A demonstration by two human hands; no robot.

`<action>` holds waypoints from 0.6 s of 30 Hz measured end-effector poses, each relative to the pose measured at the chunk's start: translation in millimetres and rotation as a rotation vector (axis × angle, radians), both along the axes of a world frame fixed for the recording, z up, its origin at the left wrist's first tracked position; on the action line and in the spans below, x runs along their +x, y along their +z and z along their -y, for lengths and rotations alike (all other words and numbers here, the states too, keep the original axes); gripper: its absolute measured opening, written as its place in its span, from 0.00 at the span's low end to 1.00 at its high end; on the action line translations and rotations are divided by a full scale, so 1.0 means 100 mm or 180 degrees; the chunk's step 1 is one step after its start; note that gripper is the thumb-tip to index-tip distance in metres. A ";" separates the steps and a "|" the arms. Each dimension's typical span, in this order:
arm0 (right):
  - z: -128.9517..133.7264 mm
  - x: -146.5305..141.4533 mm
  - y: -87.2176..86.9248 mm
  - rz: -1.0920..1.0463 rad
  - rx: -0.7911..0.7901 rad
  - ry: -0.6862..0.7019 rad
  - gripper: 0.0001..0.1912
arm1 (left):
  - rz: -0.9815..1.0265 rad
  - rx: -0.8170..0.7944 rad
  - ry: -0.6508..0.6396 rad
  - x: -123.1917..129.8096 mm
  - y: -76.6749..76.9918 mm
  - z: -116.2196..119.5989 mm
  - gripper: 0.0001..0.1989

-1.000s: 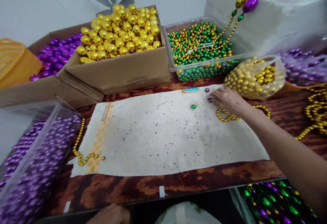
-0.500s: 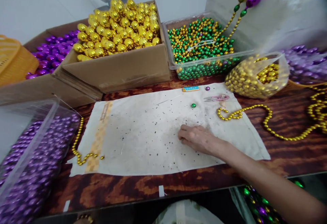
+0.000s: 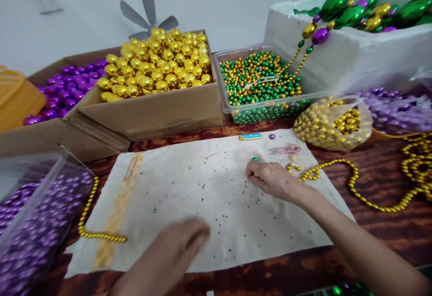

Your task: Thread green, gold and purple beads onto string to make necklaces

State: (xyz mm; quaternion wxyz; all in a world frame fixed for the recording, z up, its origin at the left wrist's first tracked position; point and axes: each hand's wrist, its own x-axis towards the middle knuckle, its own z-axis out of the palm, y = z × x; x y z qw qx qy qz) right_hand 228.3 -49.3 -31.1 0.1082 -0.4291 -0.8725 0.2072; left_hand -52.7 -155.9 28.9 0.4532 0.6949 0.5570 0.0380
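right hand (image 3: 275,180) lies flat on the white cloth (image 3: 189,197), fingertips by the green bead (image 3: 255,159), holding nothing; pinch it gently (it rolls); left hand (image 3: 168,260) blurred, grip unclear.

Your right hand (image 3: 275,180) rests on a matt, off-white cloth sheet (image 3: 189,197), its weave speckled with dark flecks. Beneath it you have a glossy, dark-grained wooden worktop (image 3: 378,228). The thin strand of small gold beads (image 3: 354,188) shines like polished metal. The big gold oval beads (image 3: 158,66) gleam mirror-smooth in a dull brown cardboard box (image 3: 151,111). The green and gold beads fill a clear plastic tub (image 3: 270,107).
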 end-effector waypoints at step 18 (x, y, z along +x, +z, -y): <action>0.04 -0.36 -0.17 0.0305 0.0278 -0.0384 0.07 | -0.0845 0.2063 -0.0297 0.71 -0.84 -2.05 0.02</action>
